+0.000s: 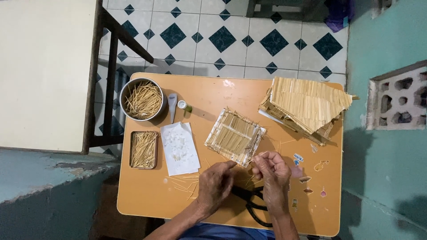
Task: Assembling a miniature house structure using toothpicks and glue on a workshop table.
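1. The left hand (215, 184) and the right hand (272, 174), both with fingers pressed together, pinch a thin toothpick (258, 155) at the toothpick panel (234, 137)'s near edge.
2. Black scissors (253, 205) lie beneath the hands, near the panel.
3. The orange table (147, 195) has bare room left of the panel's paper sheet (179, 148); tiled floor (249, 49) lies beyond.

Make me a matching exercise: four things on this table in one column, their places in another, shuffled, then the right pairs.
Things:
1. Round tin of sticks
2. Rectangular tin of sticks
3. Stick roof model
4. Black scissors

Places:
A. near edge, under the hands
B. far left corner
C. far right corner
D. left edge, beside the white paper

Pairs: 1-B, 2-D, 3-C, 4-A
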